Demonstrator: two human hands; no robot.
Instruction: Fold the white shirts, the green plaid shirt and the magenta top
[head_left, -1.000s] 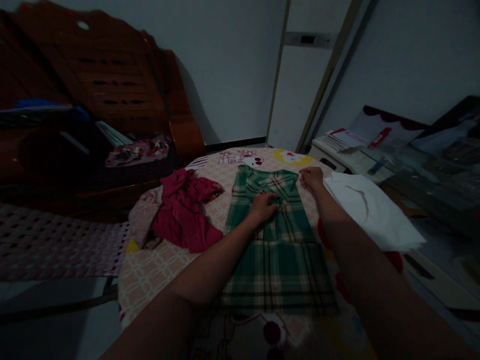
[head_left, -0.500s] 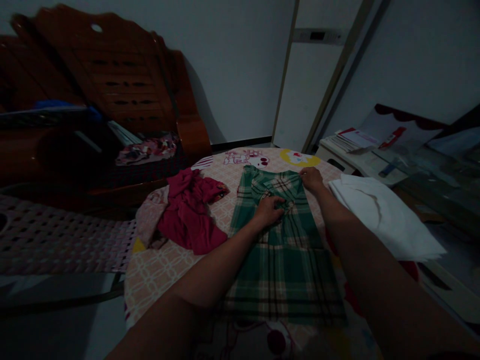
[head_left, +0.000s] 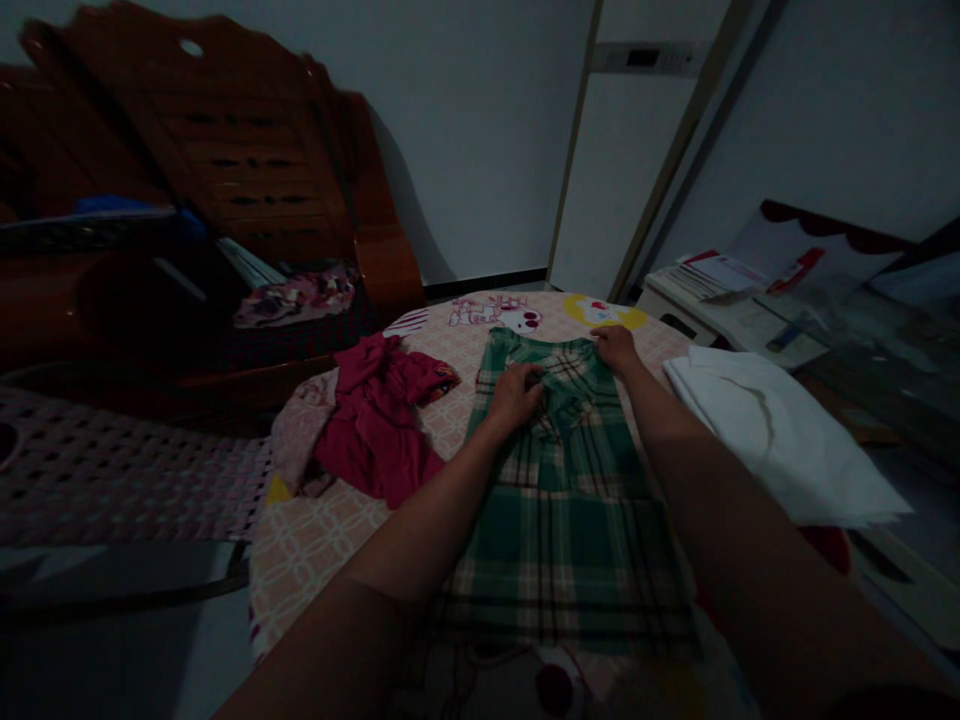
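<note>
A green plaid garment (head_left: 559, 550) lies lengthwise on a round table, its far part creased and bunched in the middle. My left hand (head_left: 516, 396) rests on the upper left of that bunched part, its fingers curled closed on the cloth; the fingertips are partly hidden. At the garment's far right corner, my right hand (head_left: 615, 348) pinches the edge between thumb and fingers. To the left lies a crumpled magenta garment (head_left: 382, 420), apart from both hands.
A patterned cloth (head_left: 322, 545) covers the table. Folded white cloth (head_left: 765, 430) sits at its right edge. Beyond stand a wooden chair (head_left: 247, 150) with clothing on its seat and a tall white cabinet (head_left: 630, 150). A woven seat (head_left: 135, 460) is at the left, papers (head_left: 712, 275) at the right.
My left hand has moved up and left across the plaid garment, away from its bunched middle. The far edge has shifted slightly, with my right hand still at the corner.
</note>
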